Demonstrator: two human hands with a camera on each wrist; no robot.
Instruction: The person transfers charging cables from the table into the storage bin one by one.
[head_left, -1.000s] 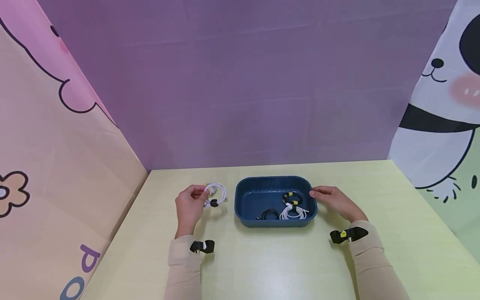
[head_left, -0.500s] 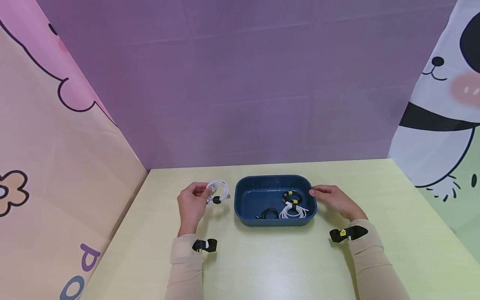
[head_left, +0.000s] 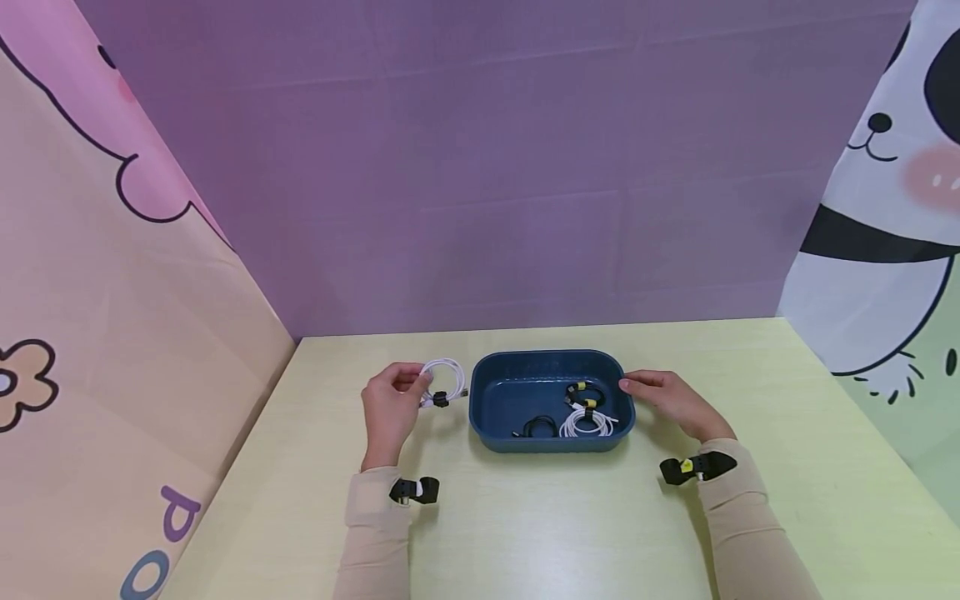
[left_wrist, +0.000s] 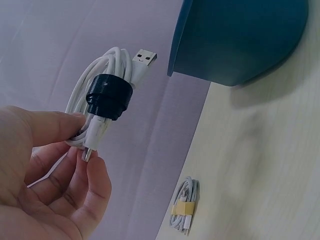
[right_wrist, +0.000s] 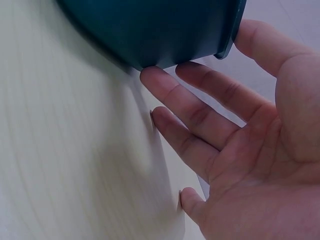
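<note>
In the left wrist view my left hand [left_wrist: 55, 185] pinches a coiled white USB cable [left_wrist: 114, 62] between thumb and fingers. A black strap [left_wrist: 109, 95] binds the coil, and its USB plug [left_wrist: 144, 57] points out. In the head view this left hand [head_left: 392, 412] holds the cable above the table, just left of a blue bin [head_left: 517, 444]. My right hand [head_left: 675, 404] grips the bin's right side, thumb at the rim and fingertips against the outer wall. Inside the bin lie a white coiled cable [head_left: 587, 432], a black cable with yellow bands [head_left: 597, 392] and a small black cable [head_left: 538, 422].
Another white cable [left_wrist: 180, 205] with a yellow band lies on the table, shown in the left wrist view; the left hand hides it in the head view. The pale table [head_left: 525, 533] meets a purple backdrop [head_left: 480, 183], with printed cloths at both sides.
My left hand has moved right with the white USB cable, bringing it closer to the bin. The right hand and the bin have stayed in place.
</note>
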